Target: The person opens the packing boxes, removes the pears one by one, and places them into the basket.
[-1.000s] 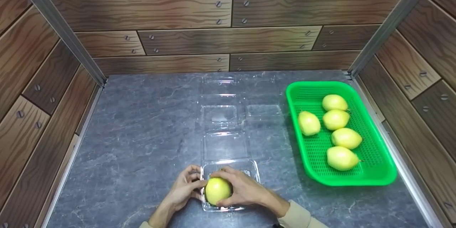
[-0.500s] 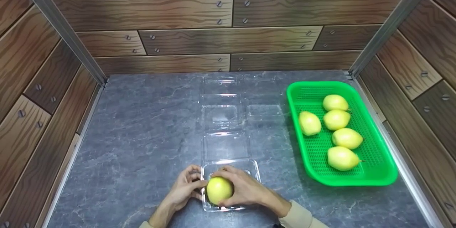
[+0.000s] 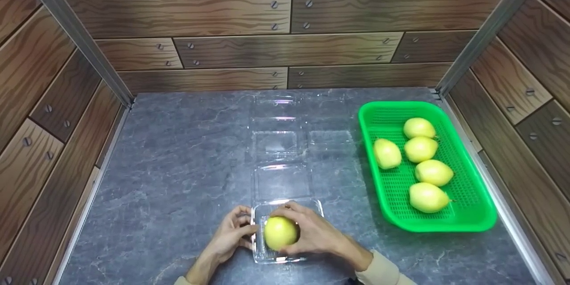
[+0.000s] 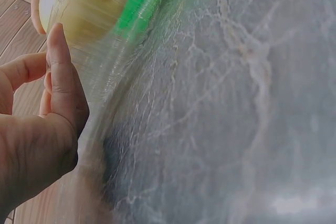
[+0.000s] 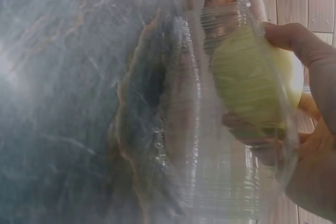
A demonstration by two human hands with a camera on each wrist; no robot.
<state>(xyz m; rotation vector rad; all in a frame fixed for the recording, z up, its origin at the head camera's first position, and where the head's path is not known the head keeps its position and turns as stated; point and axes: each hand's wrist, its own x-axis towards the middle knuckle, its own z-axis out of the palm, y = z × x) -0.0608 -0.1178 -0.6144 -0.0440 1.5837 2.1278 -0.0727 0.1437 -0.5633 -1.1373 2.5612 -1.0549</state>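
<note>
A yellow-green pear (image 3: 279,234) sits in the near tray of a clear plastic clamshell container (image 3: 288,259) at the front middle of the table. My right hand (image 3: 311,230) curves round the pear's right side, thumb at the near side and fingers at the far side. The right wrist view shows the pear (image 5: 252,77) through the clear wall. At the container's left edge my left hand (image 3: 231,235) pinches the rim, its thumb on the top and its fingers along the outside. The container's lid (image 3: 282,183) lies folded back behind the tray.
A green plastic basket (image 3: 467,220) stands at the right with several pears (image 3: 428,197) in it. More clear containers (image 3: 274,142) lie behind the lid, towards the back. Plank-patterned walls (image 3: 285,51) enclose the grey marbled table (image 3: 178,164) at the back and sides.
My right hand has shifted the pear slightly right and away from the tray's left edge. My left hand and the container have stayed in place.
</note>
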